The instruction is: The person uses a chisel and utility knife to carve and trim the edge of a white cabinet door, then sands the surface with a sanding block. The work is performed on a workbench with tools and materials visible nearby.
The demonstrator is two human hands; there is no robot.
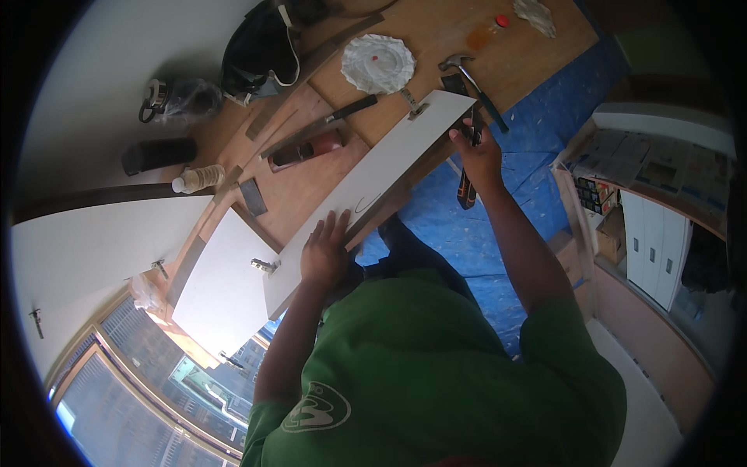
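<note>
A long white board [372, 180] with metal hinges at both ends lies slantwise in front of me, on the wooden worktop. Flat on its near part rests my left hand [326, 247], fingers stretched out along the face near a small dark curved pencil mark. At the board's far right end, my right hand [477, 154] is closed round a long black tool with orange marks [467, 192]. Its upper part is at the board's edge; its exact kind is not clear. Just beyond lies a claw hammer [476, 84] with a dark handle.
On the worktop [327, 187] lie a long dark-handled tool [319, 124], a reddish box [306, 150], a plastic-covered plate [379, 64] and a bottle [198, 179]. A second white panel [222, 284] lies at left. Blue sheeting [459, 241] covers the floor; a white cabinet [655, 245] stands right.
</note>
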